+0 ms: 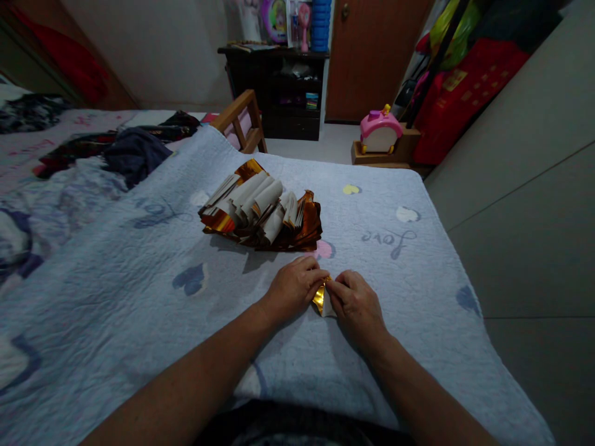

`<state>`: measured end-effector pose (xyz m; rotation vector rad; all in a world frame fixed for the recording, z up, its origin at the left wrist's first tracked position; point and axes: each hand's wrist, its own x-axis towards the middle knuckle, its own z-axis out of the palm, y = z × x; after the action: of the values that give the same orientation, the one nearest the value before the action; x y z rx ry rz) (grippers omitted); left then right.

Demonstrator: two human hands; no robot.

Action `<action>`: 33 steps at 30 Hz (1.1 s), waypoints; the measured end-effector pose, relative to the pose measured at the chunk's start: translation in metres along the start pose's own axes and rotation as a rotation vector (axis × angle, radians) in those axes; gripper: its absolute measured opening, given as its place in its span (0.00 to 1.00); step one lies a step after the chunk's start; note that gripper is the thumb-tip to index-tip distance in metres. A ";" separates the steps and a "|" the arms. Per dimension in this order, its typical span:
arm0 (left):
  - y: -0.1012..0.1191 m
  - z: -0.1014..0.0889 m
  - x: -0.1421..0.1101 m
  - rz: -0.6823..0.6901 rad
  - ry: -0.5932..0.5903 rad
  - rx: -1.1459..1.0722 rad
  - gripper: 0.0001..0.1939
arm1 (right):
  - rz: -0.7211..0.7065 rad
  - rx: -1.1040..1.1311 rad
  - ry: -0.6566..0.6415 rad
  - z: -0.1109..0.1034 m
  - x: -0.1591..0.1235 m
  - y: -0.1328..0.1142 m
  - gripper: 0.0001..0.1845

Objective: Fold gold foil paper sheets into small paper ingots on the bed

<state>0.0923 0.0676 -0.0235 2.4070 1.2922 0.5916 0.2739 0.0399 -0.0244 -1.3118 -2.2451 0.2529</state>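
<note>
In the head view, both bare hands [296, 286] [361, 308] pinch the small gold-and-white foil paper [318, 300] above the pale-blue quilted bedspread [390, 291]; uneven pulling by the fingertips could tear or crease it

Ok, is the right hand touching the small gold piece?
Touching. The head view shows the right hand with its fingers closed on the upper end of the small gold piece, no gap between.
</note>
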 end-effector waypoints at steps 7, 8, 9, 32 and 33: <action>-0.001 0.001 0.000 0.006 -0.002 0.002 0.10 | 0.002 -0.021 0.000 0.001 0.000 0.000 0.10; -0.001 0.001 0.000 0.009 0.001 0.002 0.10 | 0.004 -0.025 -0.004 0.001 0.000 0.000 0.10; -0.001 0.001 0.000 0.012 0.002 0.003 0.10 | 0.005 -0.029 -0.009 0.001 0.001 0.000 0.10; -0.001 -0.001 0.000 0.032 0.021 -0.024 0.09 | 0.009 0.087 -0.143 -0.013 -0.004 -0.003 0.16; -0.001 -0.001 0.000 0.030 0.020 -0.031 0.09 | 0.007 0.088 -0.141 -0.013 -0.004 -0.002 0.15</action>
<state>0.0910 0.0681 -0.0229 2.4049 1.2477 0.6412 0.2806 0.0339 -0.0137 -1.2913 -2.3173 0.4542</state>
